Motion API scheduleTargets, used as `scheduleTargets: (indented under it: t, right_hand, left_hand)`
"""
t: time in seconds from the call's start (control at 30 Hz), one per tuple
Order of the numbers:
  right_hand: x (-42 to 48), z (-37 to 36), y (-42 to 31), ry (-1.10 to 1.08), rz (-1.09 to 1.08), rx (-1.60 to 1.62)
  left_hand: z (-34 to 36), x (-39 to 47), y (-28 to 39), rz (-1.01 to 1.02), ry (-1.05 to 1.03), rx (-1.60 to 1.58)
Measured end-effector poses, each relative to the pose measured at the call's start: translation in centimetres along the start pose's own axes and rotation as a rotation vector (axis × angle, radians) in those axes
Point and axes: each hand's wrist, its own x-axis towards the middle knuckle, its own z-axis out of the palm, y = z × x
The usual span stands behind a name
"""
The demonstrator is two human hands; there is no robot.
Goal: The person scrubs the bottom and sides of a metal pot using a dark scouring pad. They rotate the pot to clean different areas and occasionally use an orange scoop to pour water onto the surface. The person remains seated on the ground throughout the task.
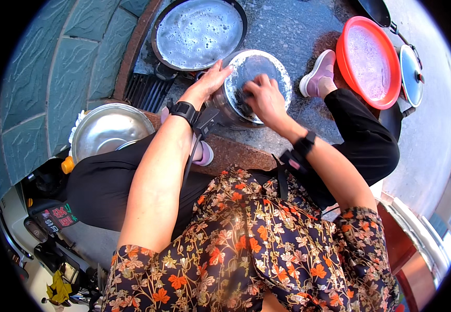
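A round metal pot (225, 102) with a blackened, foam-marked base (262, 64) facing up stands on the wet ground between my feet. My left hand (213, 80) rests its fingers against the pot's rim at the left. My right hand (265, 96) presses a dark scouring pad (245, 106) onto the surface; the hand is slightly blurred. Behind the pot sits a wide black pan (200, 33) full of soapy water. A red plastic basin (392, 84) of sudsy water is at the right.
A shiny metal bowl (93, 128) lies by my left knee, near a drain grate (145, 91). Right of the red basin are a lidded pot (411, 76) and a black frying pan (375, 11). A stone curb (233, 152) runs before me. A parked scooter (19, 222) is at lower left.
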Motion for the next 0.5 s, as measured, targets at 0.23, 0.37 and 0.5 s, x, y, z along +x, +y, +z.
scheduleTargets:
  t: [0.23,0.37,0.5]
  right_hand:
    - [2.0,0.7,-1.1,0.098,-0.011,-0.020]
    - [0.5,0.8,0.1,0.089,-0.016,-0.003]
    - [-3.3,0.1,0.0,-0.009,0.047,-0.039]
  left_hand:
    - [-0.1,0.1,0.4,-0.031,0.020,0.053]
    - [0.3,-0.5,1.1,0.002,0.075,0.080]
    - [-0.1,0.4,0.4,0.001,0.022,0.073]
